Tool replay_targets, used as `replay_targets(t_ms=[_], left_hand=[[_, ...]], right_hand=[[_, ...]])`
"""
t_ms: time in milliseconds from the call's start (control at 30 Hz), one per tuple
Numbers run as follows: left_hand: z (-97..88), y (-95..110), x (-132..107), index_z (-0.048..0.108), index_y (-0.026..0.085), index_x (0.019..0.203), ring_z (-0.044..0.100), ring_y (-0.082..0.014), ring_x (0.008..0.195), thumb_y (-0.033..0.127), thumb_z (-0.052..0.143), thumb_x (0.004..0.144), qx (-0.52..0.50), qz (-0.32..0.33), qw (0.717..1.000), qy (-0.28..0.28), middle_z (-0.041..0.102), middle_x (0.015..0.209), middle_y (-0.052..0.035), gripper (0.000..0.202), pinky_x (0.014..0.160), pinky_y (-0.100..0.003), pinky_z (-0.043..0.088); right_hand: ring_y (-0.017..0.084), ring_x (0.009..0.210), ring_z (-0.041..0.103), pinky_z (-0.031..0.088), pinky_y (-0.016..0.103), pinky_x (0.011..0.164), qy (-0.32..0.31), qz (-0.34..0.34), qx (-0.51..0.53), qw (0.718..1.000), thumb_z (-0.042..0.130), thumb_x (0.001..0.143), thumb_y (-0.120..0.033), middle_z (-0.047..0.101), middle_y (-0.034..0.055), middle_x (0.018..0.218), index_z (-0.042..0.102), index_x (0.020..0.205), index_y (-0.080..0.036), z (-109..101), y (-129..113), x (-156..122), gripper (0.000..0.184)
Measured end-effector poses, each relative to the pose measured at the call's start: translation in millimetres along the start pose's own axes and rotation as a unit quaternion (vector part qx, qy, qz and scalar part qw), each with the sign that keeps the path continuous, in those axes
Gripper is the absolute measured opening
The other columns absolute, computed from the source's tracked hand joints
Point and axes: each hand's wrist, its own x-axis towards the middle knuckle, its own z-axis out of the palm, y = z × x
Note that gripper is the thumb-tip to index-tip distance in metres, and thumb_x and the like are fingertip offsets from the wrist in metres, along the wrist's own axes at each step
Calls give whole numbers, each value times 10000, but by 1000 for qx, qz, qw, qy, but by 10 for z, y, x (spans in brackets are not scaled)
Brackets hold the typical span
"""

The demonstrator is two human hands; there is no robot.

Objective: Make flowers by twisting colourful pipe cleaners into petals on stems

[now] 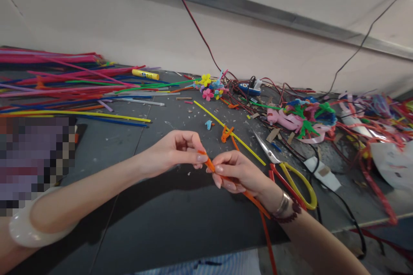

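Observation:
Both my hands meet over the dark table around an orange pipe cleaner [209, 164]. My left hand [182, 152] pinches its upper end between thumb and fingertips. My right hand [237, 171] grips it just below, and its long tail runs out under the palm toward the wrist. Just beyond the right hand, a small looped orange piece [226, 133] lies over a straight yellow pipe cleaner [206, 111]. A little blue twisted piece [209, 125] rests left of it. Scissors [270, 153] with red and yellow handles lie right of my right hand, blades apart.
Loose pipe cleaners [80, 90] in many colours cover the back left, with a yellow glue stick [145, 74] among them. Small colourful flowers [208, 87] sit at the back middle. Cables, ribbons [318, 133] and a pink glue gun-like item [284, 118] clutter the right. A wall [129, 30] stands behind.

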Motion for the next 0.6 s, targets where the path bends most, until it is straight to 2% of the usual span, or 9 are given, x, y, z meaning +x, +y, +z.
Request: replay_targets(t_ms=[133, 233, 333, 400, 500, 567, 600], left_hand=[[-13, -34, -11, 559, 131, 622, 544, -69, 511, 134, 689, 655, -17, 3, 999, -41, 629, 588, 14, 134, 506, -181, 418], [-14, -56, -17, 564, 131, 632, 554, -69, 518, 125, 680, 666, -8, 2, 998, -62, 633, 591, 13, 121, 508, -177, 421], [-9, -54, -19, 570, 128, 650, 560, -69, 520, 122, 682, 664, 8, 2, 998, -58, 632, 589, 12, 113, 511, -176, 427], [-1, -37, -19, 568, 126, 653, 556, -67, 511, 124, 686, 658, 19, 1, 999, -40, 635, 589, 9, 118, 509, -175, 430], [21, 1, -15, 566, 128, 642, 552, -72, 500, 137, 693, 645, 38, -10, 999, -7, 628, 557, 13, 128, 507, -180, 433], [40, 24, -13, 566, 131, 630, 549, -78, 496, 148, 699, 635, 49, -21, 998, 19, 621, 543, 16, 134, 506, -187, 433], [51, 33, -13, 566, 132, 622, 545, -79, 494, 153, 701, 632, 54, -26, 998, 34, 616, 537, 17, 137, 503, -188, 431]], right_hand=[[-3, 308, 327, 177, 103, 264, -41, 43, 29, 998, 637, 722, -229, 603, -19, 541, 619, 728, -128, -4, 26, 14, 103], [-7, 308, 290, 173, 115, 286, -45, 48, 12, 998, 646, 713, -232, 580, -30, 506, 617, 706, -128, 4, 49, 22, 108], [1, 310, 288, 181, 133, 299, 0, 23, -54, 998, 674, 683, -246, 560, -40, 470, 603, 669, -133, 31, 53, 20, 134], [14, 323, 324, 219, 147, 315, 52, -23, -128, 990, 691, 663, -257, 551, -44, 460, 599, 653, -140, 62, 41, 11, 150], [52, 409, 440, 326, 177, 388, 130, -124, -261, 949, 692, 660, -261, 573, -27, 516, 605, 647, -159, 109, 21, -16, 135], [71, 450, 460, 349, 198, 420, 169, -190, -369, 894, 670, 684, -261, 587, -12, 561, 616, 663, -176, 113, 20, -40, 103], [78, 458, 458, 351, 208, 428, 183, -225, -427, 857, 652, 703, -257, 588, -5, 572, 624, 678, -186, 102, 26, -53, 80]])
